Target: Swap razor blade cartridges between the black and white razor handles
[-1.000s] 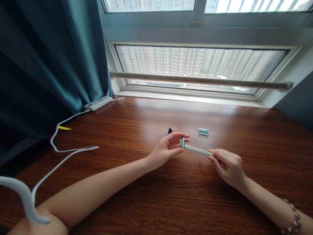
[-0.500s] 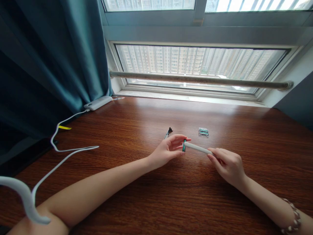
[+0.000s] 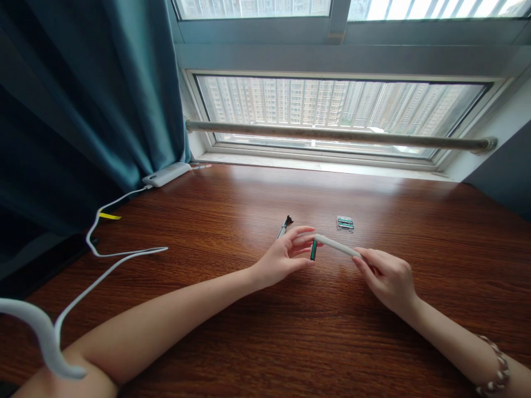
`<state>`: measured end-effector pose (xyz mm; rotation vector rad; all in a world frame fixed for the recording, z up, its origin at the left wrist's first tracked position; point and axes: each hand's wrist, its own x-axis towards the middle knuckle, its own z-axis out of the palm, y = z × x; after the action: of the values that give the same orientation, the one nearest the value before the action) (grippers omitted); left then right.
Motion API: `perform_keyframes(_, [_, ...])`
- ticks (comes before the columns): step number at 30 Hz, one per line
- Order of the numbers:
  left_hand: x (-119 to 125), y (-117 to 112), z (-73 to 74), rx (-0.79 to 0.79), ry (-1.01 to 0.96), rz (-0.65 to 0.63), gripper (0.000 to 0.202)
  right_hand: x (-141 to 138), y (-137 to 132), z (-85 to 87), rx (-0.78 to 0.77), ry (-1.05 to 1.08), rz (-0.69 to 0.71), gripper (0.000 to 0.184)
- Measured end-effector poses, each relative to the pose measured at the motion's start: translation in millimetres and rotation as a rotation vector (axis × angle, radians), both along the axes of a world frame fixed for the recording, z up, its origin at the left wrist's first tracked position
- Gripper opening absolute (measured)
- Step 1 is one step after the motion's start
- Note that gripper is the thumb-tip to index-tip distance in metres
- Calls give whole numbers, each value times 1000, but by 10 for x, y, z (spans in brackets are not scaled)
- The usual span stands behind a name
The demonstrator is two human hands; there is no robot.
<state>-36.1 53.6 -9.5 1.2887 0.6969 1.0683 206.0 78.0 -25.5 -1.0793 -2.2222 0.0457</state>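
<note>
Item: one green-and-black cartridge (image 3: pixel 313 250), gripped between thumb and fingers of our left hand (image 3: pixel 282 258), above the counter (image 3: pixel 257 342). Item: one white handle (image 3: pixel 337 246), pinched in our right hand (image 3: pixel 388 276), tip near the cartridge's upper end. Step, we judge: aligning the two. Next move calls for centring the tip, cartridge steady.

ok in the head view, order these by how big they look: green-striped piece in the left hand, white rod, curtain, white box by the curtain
1. curtain
2. white box
3. white rod
4. green-striped piece
</note>
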Motion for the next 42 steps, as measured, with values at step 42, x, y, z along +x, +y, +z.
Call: perform_keyframes(42, [142, -132, -25, -88, 161, -17, 40, -76, -49, -47, 117, 63, 245, 38])
